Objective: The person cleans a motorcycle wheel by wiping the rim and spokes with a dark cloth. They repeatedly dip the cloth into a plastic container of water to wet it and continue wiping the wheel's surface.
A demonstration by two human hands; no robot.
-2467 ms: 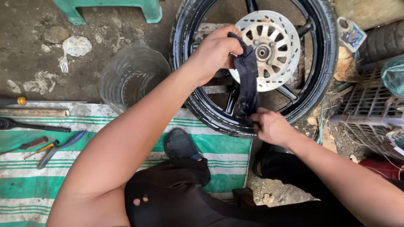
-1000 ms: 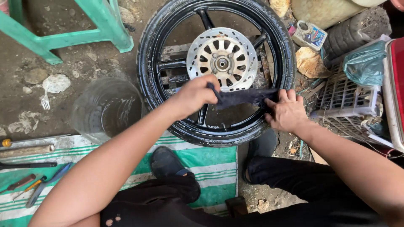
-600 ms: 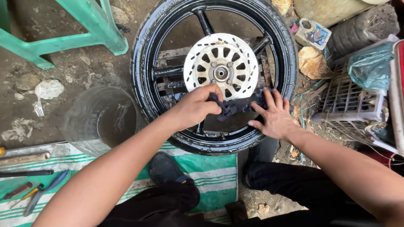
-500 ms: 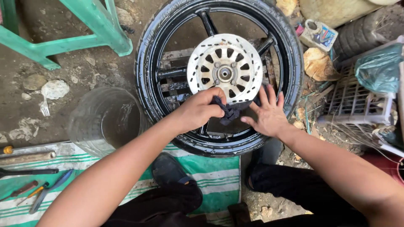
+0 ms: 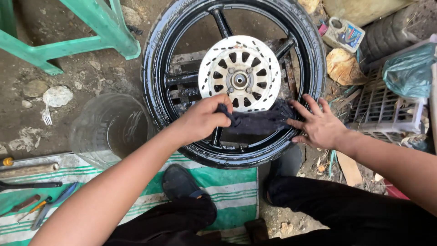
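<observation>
Rag [image 5: 257, 122]: dark, stretched across the lower spokes of your black wheel [image 5: 234, 79], just under the brake disc [image 5: 240, 73].
Left hand [image 5: 205, 118]: closed, gripping the rag's left end.
Right hand [image 5: 318, 125]: open, fingers spread, pressing its right end.
Wheel: flat on the ground.

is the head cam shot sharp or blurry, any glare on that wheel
Head view: mostly sharp; daylight glints along the glossy black tyre, and the pale brake disc looks bright but keeps its detail; the dark cloth between left hand and right hand shows few folds.
</observation>
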